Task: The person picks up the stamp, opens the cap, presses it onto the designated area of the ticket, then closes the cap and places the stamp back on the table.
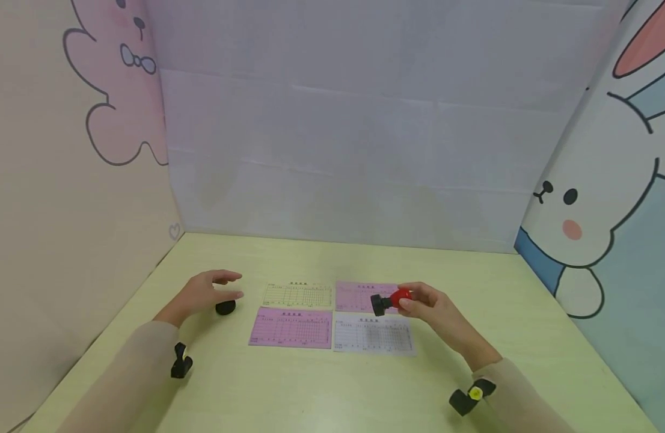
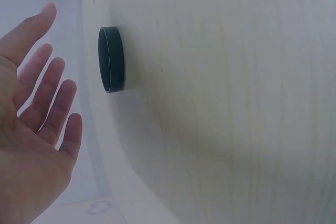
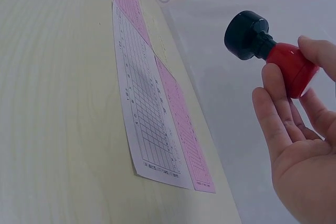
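Observation:
My right hand holds a rubber stamp by its red handle, thumb and fingers about it. The stamp's black round head points left, raised above the printed slips. My left hand hovers with its fingers extended and nothing in them. Just below it, a round black disc, like a cap or ink pad, lies on the table. Between the hands lie a yellow slip, a pink slip, a white slip and another pink slip, which the stamp and right hand partly cover.
The pale yellow table meets a white sheet at the back. A cartoon-printed wall stands on the right, and another wall on the left. Black wrist cameras are strapped over both sleeves.

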`<state>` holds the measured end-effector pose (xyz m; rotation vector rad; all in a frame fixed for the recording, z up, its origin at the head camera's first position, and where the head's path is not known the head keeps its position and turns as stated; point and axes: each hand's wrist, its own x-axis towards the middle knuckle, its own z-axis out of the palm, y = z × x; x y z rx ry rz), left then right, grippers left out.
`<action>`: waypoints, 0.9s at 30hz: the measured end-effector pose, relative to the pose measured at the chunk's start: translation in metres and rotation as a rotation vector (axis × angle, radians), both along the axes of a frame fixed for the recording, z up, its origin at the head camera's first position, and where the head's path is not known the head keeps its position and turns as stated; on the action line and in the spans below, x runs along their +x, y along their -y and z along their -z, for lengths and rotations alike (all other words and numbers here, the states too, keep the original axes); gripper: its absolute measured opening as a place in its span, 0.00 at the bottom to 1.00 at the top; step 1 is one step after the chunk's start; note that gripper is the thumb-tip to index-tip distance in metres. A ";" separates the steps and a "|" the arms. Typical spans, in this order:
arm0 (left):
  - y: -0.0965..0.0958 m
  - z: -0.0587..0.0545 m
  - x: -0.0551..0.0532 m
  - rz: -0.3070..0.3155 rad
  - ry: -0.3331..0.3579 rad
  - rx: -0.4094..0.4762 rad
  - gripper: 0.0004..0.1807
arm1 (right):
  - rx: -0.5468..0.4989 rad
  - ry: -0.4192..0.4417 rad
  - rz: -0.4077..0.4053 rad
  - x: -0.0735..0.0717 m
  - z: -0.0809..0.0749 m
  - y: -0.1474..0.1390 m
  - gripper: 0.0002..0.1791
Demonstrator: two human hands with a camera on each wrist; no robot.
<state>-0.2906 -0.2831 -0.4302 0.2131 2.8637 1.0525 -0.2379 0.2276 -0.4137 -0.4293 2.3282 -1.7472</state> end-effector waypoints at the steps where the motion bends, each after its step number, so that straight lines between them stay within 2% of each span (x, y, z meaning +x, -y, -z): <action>1: -0.001 0.000 -0.001 0.008 -0.010 -0.005 0.31 | 0.000 0.000 0.000 0.000 0.000 0.000 0.25; 8: -0.017 -0.002 -0.006 0.080 -0.055 -0.051 0.28 | -0.004 0.001 0.001 0.001 0.000 0.000 0.25; 17: -0.032 0.006 -0.014 0.155 -0.027 -0.075 0.26 | 0.001 0.014 0.004 0.003 0.000 0.002 0.26; 27: -0.042 0.013 -0.024 0.279 -0.028 -0.140 0.28 | 0.005 0.023 0.017 0.002 0.001 0.003 0.27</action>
